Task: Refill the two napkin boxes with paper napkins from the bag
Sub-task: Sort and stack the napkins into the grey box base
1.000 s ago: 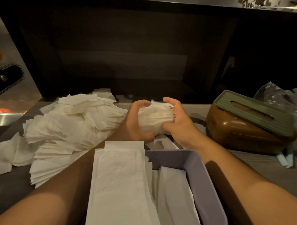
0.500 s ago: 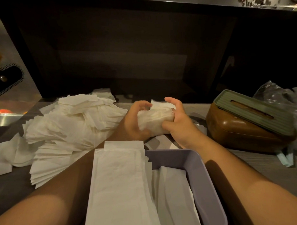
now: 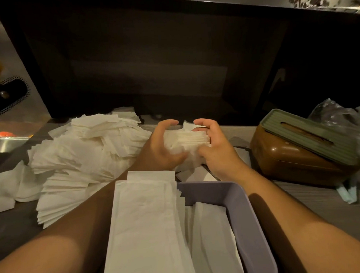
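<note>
A small stack of napkins sits between both hands above the tabletop, just beyond the far end of the lilac napkin box. The left hand curls round its left side, thumb underneath; the right hand curls round the right side, fingertips over the top edge. The lilac box is open, with long folded napkins lying in it and over its left wall. To the left, a large loose heap of napkins spreads across the tabletop. To the right stands the brown napkin box, its ribbed green slotted lid on, tilted. Beside it lies a crumpled clear plastic bag. No writing or label can be read anywhere.
</note>
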A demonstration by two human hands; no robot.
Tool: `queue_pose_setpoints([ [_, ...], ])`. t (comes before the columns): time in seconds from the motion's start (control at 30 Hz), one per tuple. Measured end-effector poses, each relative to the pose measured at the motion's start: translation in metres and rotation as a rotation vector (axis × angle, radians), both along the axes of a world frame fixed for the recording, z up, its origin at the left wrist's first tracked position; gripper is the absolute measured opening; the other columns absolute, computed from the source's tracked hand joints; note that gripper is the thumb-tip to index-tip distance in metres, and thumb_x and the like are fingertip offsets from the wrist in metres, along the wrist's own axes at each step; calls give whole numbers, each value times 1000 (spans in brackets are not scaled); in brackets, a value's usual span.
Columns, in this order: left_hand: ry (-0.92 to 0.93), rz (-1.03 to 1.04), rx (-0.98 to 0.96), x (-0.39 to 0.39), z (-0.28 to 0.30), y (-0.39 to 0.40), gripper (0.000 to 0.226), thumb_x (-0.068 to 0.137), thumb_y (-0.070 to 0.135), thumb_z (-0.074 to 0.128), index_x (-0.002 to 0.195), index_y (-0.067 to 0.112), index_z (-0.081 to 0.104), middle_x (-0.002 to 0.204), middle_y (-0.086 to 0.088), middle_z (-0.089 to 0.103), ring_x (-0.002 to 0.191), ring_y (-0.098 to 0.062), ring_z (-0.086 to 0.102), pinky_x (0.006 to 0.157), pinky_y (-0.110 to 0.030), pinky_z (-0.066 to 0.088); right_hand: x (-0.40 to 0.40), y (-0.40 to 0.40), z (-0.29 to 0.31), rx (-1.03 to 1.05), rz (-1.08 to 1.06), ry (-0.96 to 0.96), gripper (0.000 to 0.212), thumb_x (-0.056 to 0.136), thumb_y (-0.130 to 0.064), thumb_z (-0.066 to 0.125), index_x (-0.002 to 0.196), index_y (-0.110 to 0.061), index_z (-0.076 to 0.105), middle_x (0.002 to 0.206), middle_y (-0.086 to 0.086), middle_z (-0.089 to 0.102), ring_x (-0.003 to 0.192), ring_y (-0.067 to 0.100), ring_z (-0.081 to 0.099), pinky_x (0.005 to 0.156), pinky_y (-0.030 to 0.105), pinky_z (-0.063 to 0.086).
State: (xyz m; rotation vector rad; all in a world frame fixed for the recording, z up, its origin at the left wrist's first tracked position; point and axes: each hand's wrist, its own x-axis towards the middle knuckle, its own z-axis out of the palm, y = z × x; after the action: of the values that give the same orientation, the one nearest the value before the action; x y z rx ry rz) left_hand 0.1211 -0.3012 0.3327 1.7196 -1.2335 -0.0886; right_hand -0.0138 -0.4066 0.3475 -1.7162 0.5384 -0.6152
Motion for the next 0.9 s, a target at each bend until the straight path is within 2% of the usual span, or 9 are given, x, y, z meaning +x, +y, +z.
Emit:
queue_pose_setpoints([
  [0.07, 49, 0, -18, 2, 3, 4, 80, 72, 24, 86, 138, 23, 40, 117, 16, 47, 99, 2, 51, 75, 3, 42, -1, -1, 0, -23, -40, -2, 66, 92, 8, 60, 134, -39, 42, 128, -3, 53, 113, 19, 59, 71, 23, 60],
  [0.17, 47, -80, 41, 0, 7, 5, 83, 69, 26, 88, 135, 26, 39, 109, 25, 43, 99, 13, 49, 73, 3, 42, -5, -3, 0, 61, 14, -3, 73, 89, 12, 60, 139, -38, 40, 130, -3, 49, 111, 20, 57, 68, 22, 59],
  [0.27, 49, -143, 114, -3, 10, 4, 84, 69, 21, 89, 134, 25, 37, 111, 22, 41, 96, 9, 50, 73, 5, 41, -6, -1, 2, 37, 81, 32, 76, 88, 10, 61, 140, -40, 37, 126, -12, 46, 112, 18, 55, 69, 22, 59],
  [0.43, 44, -75, 28, -1, 7, 9, 71, 71, 15, 86, 125, 29, 43, 104, 33, 42, 93, 12, 51, 72, 5, 40, -10, -8, 1, -13, 58, 115, 69, 90, 6, 66, 138, -37, 41, 121, -10, 51, 107, 16, 58, 74, 23, 61],
  [0.53, 79, -108, 68, -1, 8, 10, 74, 70, 15, 86, 126, 33, 41, 105, 30, 42, 93, 8, 51, 70, 2, 44, -14, -10, 3, -7, 131, 138, 77, 86, 6, 71, 140, -40, 40, 124, -4, 50, 110, 17, 60, 74, 21, 59],
  [0.63, 43, -196, 60, 3, 7, 8, 82, 67, 11, 88, 127, 30, 36, 110, 20, 44, 99, 10, 52, 77, -1, 46, -14, -9, 6, 3, 200, 160, 86, 84, 8, 71, 145, -40, 33, 124, -4, 47, 110, 19, 58, 72, 20, 57],
  [0.7, 58, -234, 46, 6, 6, 8, 82, 70, 8, 86, 131, 29, 34, 112, 24, 44, 104, 15, 51, 77, -3, 47, -14, -11, 6, -4, 188, 176, 86, 86, 8, 69, 146, -40, 32, 125, -5, 47, 110, 19, 58, 71, 20, 57],
  [0.8, 81, -169, 2, 7, 5, 9, 72, 74, 7, 81, 128, 28, 40, 110, 25, 48, 99, 5, 57, 75, -4, 49, -16, -14, 7, 0, 103, 146, 77, 85, 10, 69, 140, -37, 41, 123, -7, 56, 106, 16, 63, 72, 22, 59],
  [0.9, 165, -80, -60, 5, 10, 13, 53, 81, 13, 77, 123, 26, 49, 111, 16, 55, 101, -5, 60, 76, -13, 55, -17, -17, 11, 84, -47, 7, 68, 84, 10, 70, 132, -34, 50, 123, -2, 63, 110, 19, 66, 77, 31, 63],
])
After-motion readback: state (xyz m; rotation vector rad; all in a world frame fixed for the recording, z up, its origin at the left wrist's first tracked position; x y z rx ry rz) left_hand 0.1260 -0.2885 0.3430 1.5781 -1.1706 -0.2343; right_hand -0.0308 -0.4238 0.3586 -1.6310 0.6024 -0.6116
